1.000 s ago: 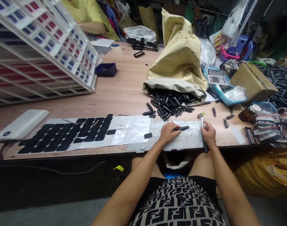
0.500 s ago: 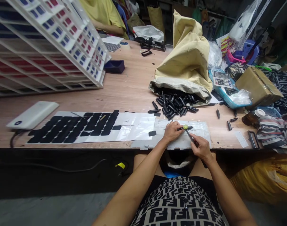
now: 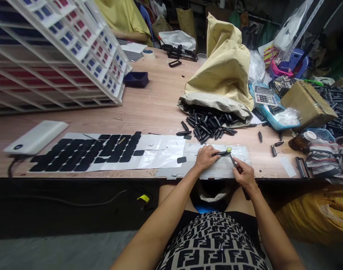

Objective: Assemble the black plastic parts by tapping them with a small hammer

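Observation:
My left hand (image 3: 206, 156) is closed on the near end of a small black tubular part (image 3: 222, 153), which lies over a grey mat (image 3: 198, 169). My right hand (image 3: 245, 174) is wrapped round the dark handle of a small hammer (image 3: 232, 159) with a metal shaft. Its round yellow-green head (image 3: 229, 149) is at the right end of the black part; I cannot tell whether they touch. Just beyond, many similar black parts (image 3: 206, 125) spill from the mouth of a beige sack (image 3: 220, 78).
Left of the mat, black rounded pieces (image 3: 70, 153) cover a white sheet (image 3: 157, 150), beside a white box-like device (image 3: 38, 138). A white plastic crate (image 3: 115, 98) rises at far left. On the right are a calculator (image 3: 264, 95), a cardboard box (image 3: 309, 103) and a brown jar (image 3: 301, 140).
The hammer and my right hand have shifted slightly right, from over the black part's middle to its right end. My left hand stays nearly where it was.

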